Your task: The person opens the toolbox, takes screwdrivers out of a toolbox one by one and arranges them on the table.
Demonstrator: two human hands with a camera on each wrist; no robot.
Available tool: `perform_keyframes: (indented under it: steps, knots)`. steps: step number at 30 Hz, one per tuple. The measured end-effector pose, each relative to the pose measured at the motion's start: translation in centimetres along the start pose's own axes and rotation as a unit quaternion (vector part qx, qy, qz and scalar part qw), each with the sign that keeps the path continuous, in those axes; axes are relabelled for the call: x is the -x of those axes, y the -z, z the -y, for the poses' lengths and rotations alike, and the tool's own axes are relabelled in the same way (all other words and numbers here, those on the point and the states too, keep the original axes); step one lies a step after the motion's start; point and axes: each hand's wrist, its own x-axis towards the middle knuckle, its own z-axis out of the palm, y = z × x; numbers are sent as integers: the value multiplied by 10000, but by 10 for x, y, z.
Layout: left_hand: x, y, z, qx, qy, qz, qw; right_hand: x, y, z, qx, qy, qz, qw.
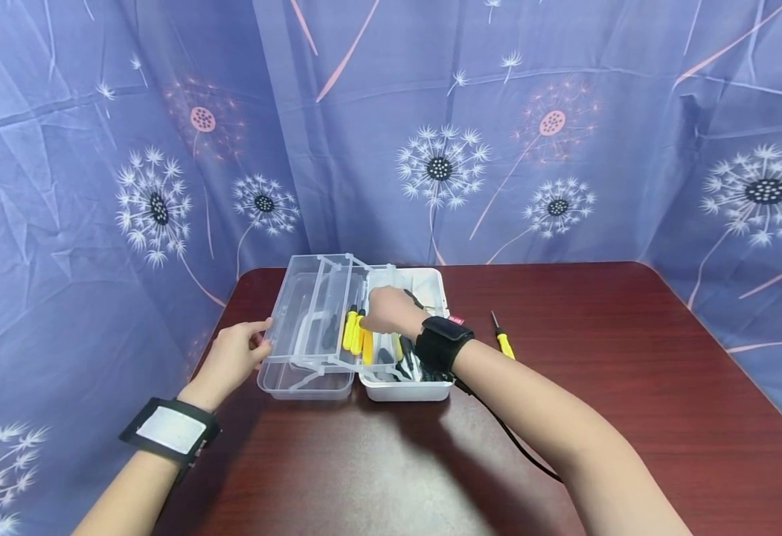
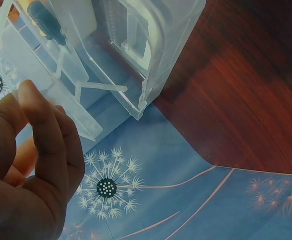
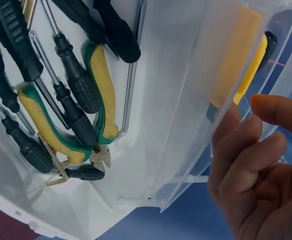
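My left hand [image 1: 236,351] pinches the outer edge of a clear plastic tray [image 2: 81,116] at the left of an unfolded toolbox. Over the middle of the box is my right hand [image 1: 393,311], fingers bent, fingertips right at the rim of the inner tray [image 3: 175,185]. Yellow-handled screwdrivers [image 1: 350,327] lie in the trays; one yellow handle [image 3: 250,70] ends beside these fingertips. Whether the right fingers hold it, I cannot tell. In the white box base [image 1: 404,395] lie several black-handled screwdrivers [image 3: 76,75] and pliers with yellow-green grips [image 3: 106,95].
A yellow-and-black screwdriver [image 1: 503,339] lies on the dark red wooden table [image 1: 618,372], right of the box. The clear lid section [image 1: 306,394] stands folded out at the left. A blue dandelion-patterned curtain [image 1: 364,149] hangs behind and beside the table. A black cable [image 1: 511,439] runs along the right forearm.
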Motion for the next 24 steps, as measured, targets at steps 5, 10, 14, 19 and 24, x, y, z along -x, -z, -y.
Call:
perform_keyframes:
  steps: [5,10,14,19,24]
  knots:
    - [-1,0,0,-13,2,11,10000,-1,-4,0,101,-29,101,9999]
    - [0,-1,1,-19,-37,-10,10000,-2,-7,-1,124,-81,146,9998]
    - [0,-1,1,-9,-44,-15,10000,-3,-8,-1,62,-143,219,9996]
    - [0,-1,1,-9,-50,-22,10000,-4,-9,0,20,-238,212,9995]
    - [0,0,1,27,-66,-13,10000,-5,-10,0,-151,-448,150,9988]
